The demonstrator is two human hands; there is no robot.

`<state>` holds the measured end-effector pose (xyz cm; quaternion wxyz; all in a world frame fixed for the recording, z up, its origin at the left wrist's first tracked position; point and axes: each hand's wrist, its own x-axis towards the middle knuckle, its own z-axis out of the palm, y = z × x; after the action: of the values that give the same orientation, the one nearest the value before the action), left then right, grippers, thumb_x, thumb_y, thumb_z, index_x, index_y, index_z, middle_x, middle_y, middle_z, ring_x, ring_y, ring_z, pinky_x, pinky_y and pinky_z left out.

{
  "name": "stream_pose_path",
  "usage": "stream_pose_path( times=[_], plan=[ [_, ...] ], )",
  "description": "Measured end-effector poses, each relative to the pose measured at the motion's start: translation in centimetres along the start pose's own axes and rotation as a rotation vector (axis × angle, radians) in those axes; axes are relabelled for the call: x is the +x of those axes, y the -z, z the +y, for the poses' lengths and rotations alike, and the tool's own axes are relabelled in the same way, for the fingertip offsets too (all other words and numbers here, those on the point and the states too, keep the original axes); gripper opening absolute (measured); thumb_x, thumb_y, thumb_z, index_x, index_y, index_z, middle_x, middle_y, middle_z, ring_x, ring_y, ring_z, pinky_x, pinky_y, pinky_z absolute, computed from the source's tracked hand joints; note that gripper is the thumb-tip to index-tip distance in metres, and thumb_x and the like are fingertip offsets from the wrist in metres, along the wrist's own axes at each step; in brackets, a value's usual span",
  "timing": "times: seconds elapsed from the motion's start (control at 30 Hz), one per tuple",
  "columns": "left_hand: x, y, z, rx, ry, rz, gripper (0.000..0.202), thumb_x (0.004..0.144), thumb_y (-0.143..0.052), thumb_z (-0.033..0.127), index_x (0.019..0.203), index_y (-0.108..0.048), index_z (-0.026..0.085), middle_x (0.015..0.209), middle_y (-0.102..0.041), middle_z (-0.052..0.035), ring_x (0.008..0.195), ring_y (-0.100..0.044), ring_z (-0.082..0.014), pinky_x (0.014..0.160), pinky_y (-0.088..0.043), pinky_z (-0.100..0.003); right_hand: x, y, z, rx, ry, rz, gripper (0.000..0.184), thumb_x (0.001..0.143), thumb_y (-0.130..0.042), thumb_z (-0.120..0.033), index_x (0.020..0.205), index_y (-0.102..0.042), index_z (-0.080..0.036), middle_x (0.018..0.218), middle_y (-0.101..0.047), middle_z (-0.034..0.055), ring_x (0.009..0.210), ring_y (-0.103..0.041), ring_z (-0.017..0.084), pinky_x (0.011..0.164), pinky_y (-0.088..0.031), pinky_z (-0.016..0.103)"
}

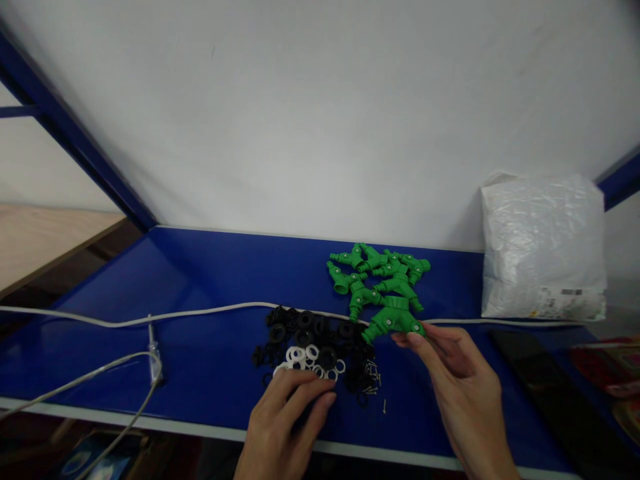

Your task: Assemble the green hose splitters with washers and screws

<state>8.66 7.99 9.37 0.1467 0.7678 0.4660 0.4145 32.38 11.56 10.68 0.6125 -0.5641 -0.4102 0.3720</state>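
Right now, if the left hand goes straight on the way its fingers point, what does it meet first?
Most likely the white rings, lying just beyond the left hand, with black washers behind them. Depth is unclear, so it may be touching them.

Blue worktop [210, 273] bearing heaped green plastic fittings [385, 280], black washers [305, 327], white rings [303, 355], small screws [371, 373], a white cable [200, 312], and a white plastic bag [543, 247] at right.

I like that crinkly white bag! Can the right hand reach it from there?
Probably yes: the right hand is near the white bag, with only a flat cable between, though it pinches a green fitting.
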Motion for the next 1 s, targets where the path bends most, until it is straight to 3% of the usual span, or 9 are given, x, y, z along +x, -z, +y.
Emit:
stream_pose_path(
  times=[0.1, 0.23, 0.37, 0.47, 0.63, 0.83, 1.0],
  plan=[
    [3.1, 0.4, 0.7, -0.148, 0.142, -0.018, 0.033, 0.091, -0.067, 0.027, 0.125, -0.062, 0.027, 0.104, -0.07, -0.0011, 0.077, -0.066, -0.0109, 0.074, -0.056, -0.023, 0.0, -1.3, -0.6, 0.024, 0.015, -0.03, 0.025, 0.08, -0.081, -0.036, 0.096, -0.065, -0.025, 0.091, -0.079, 0.0028, 0.087, -0.076, 0.019, 0.086, -0.057, 0.029],
    [8.8, 0.4, 0.5, -0.293, 0.228, -0.078, 0.045, 0.087, -0.072, 0.038, 0.129, -0.062, 0.026, 0.102, -0.073, -0.0011, 0.074, -0.066, -0.0122, 0.075, -0.055, -0.026, 1.0, -3.4, -1.5, 0.048, 0.035, -0.103, 0.024, 0.08, -0.081, -0.036, 0.092, -0.064, -0.025, 0.094, -0.078, 0.0016, 0.087, -0.076, 0.019, 0.084, -0.058, 0.028],
    [13.6, 0.2, -1.4, -0.397, 0.171, -0.128, 0.033, 0.09, -0.067, 0.04, 0.12, -0.07, 0.025, 0.104, -0.075, -0.0011, 0.084, -0.067, -0.014, 0.082, -0.053, -0.026, 3.6, -4.9, -2.2, 0.169, 0.042, -0.23, 0.028, 0.078, -0.084, -0.032, 0.091, -0.059, -0.025, 0.101, -0.075, 0.0005, 0.085, -0.075, 0.018, 0.082, -0.058, 0.029],
    [15.7, 0.3, -3.1, -0.48, 0.14, -0.201, 0.033, 0.092, -0.065, 0.038, 0.122, -0.069, 0.026, 0.106, -0.076, -0.0012, 0.086, -0.068, -0.0145, 0.082, -0.053, -0.026, 5.9, -5.5, -2.7, 0.25, -0.008, -0.407, 0.041, 0.081, -0.082, -0.029, 0.112, -0.055, -0.03, 0.095, -0.075, -0.0006, 0.083, -0.075, 0.018, 0.079, -0.057, 0.03],
    [16.2, 0.6, -4.8, -0.498, 0.109, -0.228, 0.031, 0.093, -0.064, 0.034, 0.123, -0.07, 0.029, 0.102, -0.075, -0.0006, 0.086, -0.067, -0.0142, 0.082, -0.05, -0.027, 7.3, -5.6, -2.6, 0.217, -0.131, -0.547, 0.052, 0.09, -0.071, -0.038, 0.136, -0.049, -0.034, 0.098, -0.075, 0.0017, 0.084, -0.074, 0.018, 0.08, -0.056, 0.032],
    [15.6, 0.3, -5.2, -0.698, 0.274, -0.287, 0.031, 0.087, -0.071, 0.037, 0.116, -0.073, 0.027, 0.075, -0.069, 0.0022, 0.07, -0.065, -0.0125, 0.07, -0.052, -0.024, 6.6, -5.1, -1.6, 0.241, -0.213, -0.59, 0.041, 0.091, -0.069, -0.039, 0.129, -0.058, -0.031, 0.097, -0.077, 0.0059, 0.084, -0.074, 0.022, 0.08, -0.056, 0.036],
    [15.4, 0.1, -5.1, -0.86, 0.351, -0.269, 0.03, 0.082, -0.077, 0.032, 0.11, -0.073, 0.022, 0.07, -0.068, 0.0031, 0.064, -0.066, -0.011, 0.066, -0.054, -0.022, 6.4, -5.2, -1.6, 0.311, -0.258, -0.576, 0.038, 0.09, -0.07, -0.04, 0.124, -0.059, -0.028, 0.096, -0.077, 0.0069, 0.079, -0.074, 0.022, 0.076, -0.057, 0.037]
  ],
)
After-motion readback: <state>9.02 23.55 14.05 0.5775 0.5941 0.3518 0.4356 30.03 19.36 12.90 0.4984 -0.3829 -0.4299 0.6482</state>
